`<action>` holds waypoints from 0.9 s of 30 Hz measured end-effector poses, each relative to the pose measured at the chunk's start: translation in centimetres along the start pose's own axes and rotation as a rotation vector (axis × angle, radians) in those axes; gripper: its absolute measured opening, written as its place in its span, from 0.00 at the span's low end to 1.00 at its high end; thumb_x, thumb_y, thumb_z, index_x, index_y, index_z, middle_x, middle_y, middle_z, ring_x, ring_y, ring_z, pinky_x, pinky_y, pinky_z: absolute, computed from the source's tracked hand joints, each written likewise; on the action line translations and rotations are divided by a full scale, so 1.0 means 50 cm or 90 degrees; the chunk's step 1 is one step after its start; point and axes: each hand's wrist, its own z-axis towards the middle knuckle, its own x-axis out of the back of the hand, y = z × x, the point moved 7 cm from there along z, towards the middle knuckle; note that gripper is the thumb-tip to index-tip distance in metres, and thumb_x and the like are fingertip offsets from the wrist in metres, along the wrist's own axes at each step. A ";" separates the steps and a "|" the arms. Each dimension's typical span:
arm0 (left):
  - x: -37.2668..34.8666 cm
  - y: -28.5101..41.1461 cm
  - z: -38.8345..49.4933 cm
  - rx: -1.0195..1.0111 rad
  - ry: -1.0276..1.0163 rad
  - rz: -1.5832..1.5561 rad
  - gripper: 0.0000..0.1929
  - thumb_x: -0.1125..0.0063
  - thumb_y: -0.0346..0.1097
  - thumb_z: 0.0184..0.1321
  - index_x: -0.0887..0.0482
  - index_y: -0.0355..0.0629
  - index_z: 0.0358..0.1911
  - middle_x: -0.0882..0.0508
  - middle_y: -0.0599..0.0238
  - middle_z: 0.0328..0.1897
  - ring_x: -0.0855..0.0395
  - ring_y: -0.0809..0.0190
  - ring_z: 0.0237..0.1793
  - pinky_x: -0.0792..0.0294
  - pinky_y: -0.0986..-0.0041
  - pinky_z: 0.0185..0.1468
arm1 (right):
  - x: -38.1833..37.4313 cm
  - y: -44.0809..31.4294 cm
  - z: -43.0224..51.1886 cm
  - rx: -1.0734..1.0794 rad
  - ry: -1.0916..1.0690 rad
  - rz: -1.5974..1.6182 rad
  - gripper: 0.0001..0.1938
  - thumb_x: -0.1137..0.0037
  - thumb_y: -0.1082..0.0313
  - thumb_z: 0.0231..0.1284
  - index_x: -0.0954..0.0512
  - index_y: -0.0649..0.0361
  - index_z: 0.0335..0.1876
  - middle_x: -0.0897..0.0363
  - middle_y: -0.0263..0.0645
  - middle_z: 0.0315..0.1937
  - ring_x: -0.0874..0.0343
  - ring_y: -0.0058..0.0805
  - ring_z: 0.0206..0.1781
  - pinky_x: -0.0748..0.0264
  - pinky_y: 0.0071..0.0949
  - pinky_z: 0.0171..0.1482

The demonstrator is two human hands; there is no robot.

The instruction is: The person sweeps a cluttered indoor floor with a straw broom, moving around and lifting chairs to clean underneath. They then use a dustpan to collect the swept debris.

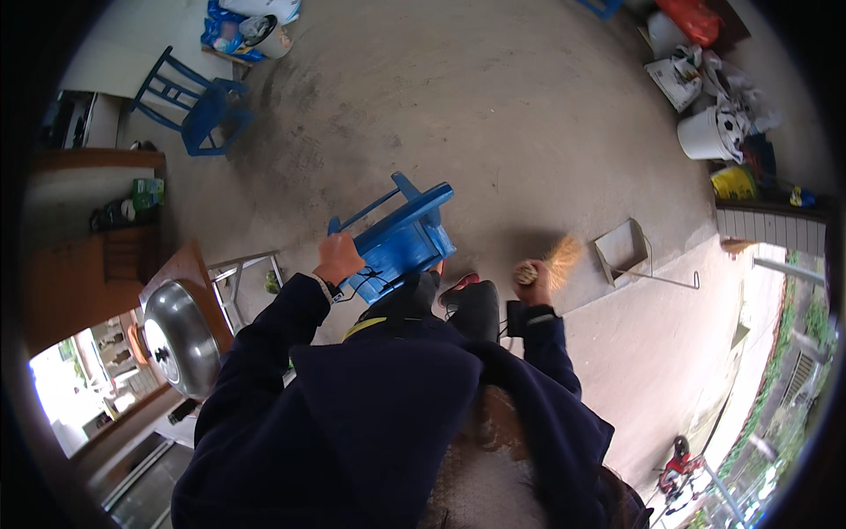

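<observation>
My left hand (340, 256) grips the edge of a blue wooden chair (396, 244), which is held tilted in front of my legs; a dark cord hangs at that wrist. In my right hand (535, 284) is a straw hand broom (563, 261), its bristles pointing up and to the right. Farther right, a metal dustpan (622, 252) with a long wire handle rests on the concrete floor, apart from the broom.
Another blue chair (206, 118) stands upper left. A metal wok lid (180, 337) is on a wooden surface at left, beside a metal frame (231, 284). A white bucket (702, 134) and bags line the right wall. A motorcycle (681, 477) is lower right.
</observation>
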 end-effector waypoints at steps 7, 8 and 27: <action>-0.021 -0.025 -0.030 0.065 0.043 -0.056 0.12 0.41 0.33 0.34 0.19 0.33 0.25 0.20 0.43 0.29 0.21 0.44 0.32 0.28 0.60 0.38 | -0.277 0.084 0.204 -0.127 -0.056 0.160 0.06 0.53 0.71 0.48 0.32 0.56 0.19 0.31 0.32 0.18 0.30 0.24 0.23 0.28 0.22 0.28; -0.018 -0.016 -0.038 0.059 0.068 -0.063 0.13 0.42 0.34 0.34 0.19 0.32 0.25 0.20 0.42 0.29 0.21 0.43 0.33 0.28 0.60 0.38 | -0.296 0.061 0.215 -0.130 -0.077 0.220 0.05 0.52 0.73 0.48 0.33 0.57 0.20 0.32 0.32 0.18 0.30 0.23 0.23 0.29 0.21 0.29; -0.097 0.119 -0.153 0.242 0.132 -0.178 0.08 0.45 0.30 0.30 0.20 0.33 0.19 0.21 0.43 0.23 0.21 0.42 0.27 0.27 0.59 0.33 | 0.005 -0.349 0.054 -0.161 0.018 -0.185 0.05 0.55 0.70 0.52 0.33 0.57 0.24 0.35 0.32 0.18 0.31 0.23 0.24 0.28 0.20 0.30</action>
